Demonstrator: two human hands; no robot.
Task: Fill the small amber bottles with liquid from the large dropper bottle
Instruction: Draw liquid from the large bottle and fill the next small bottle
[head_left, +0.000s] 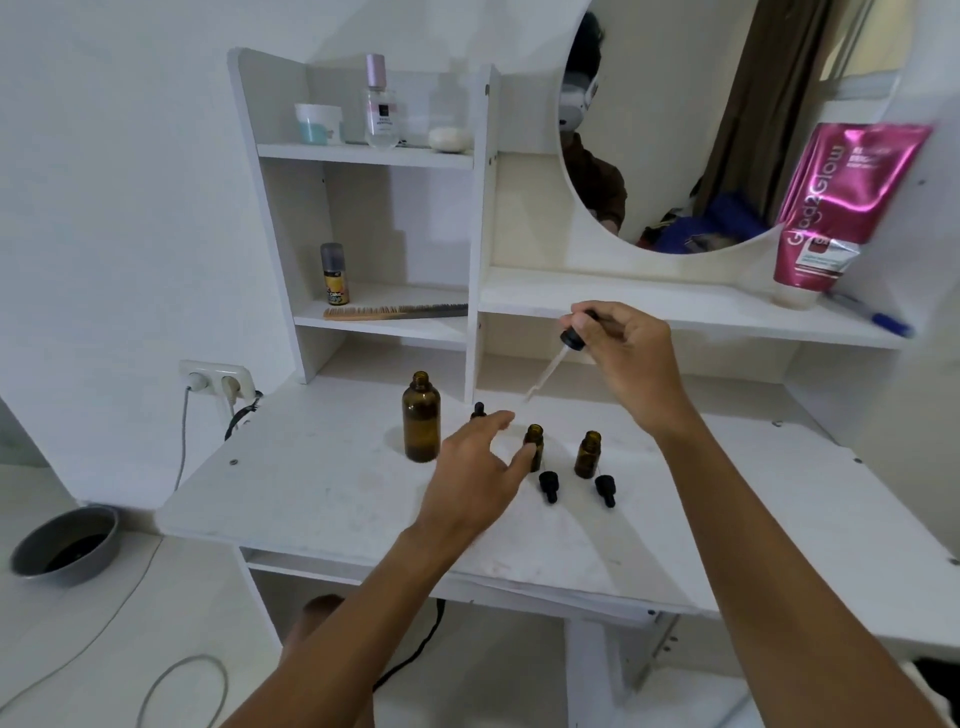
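The large amber bottle (421, 418) stands uncapped on the white desk (322, 499). My right hand (626, 358) holds its dropper (558, 358) by the black bulb, glass tip slanting down-left above a small amber bottle (534, 439). My left hand (478, 467) hovers with spread fingers, thumb touching that small bottle. A second small open bottle (588, 454) stands to the right. Two black dropper caps (548, 486) (605, 490) lie in front of the small bottles. A third small bottle's black cap (478, 410) peeks out behind my left fingers.
Shelves behind the desk hold a comb (395, 312), a spray can (334, 274), a perfume bottle (381, 106) and a jar (318, 123). A pink tube (836, 208) and pen (878, 317) rest on the right shelf under a mirror (675, 130). A grey bowl (65, 545) sits lower left.
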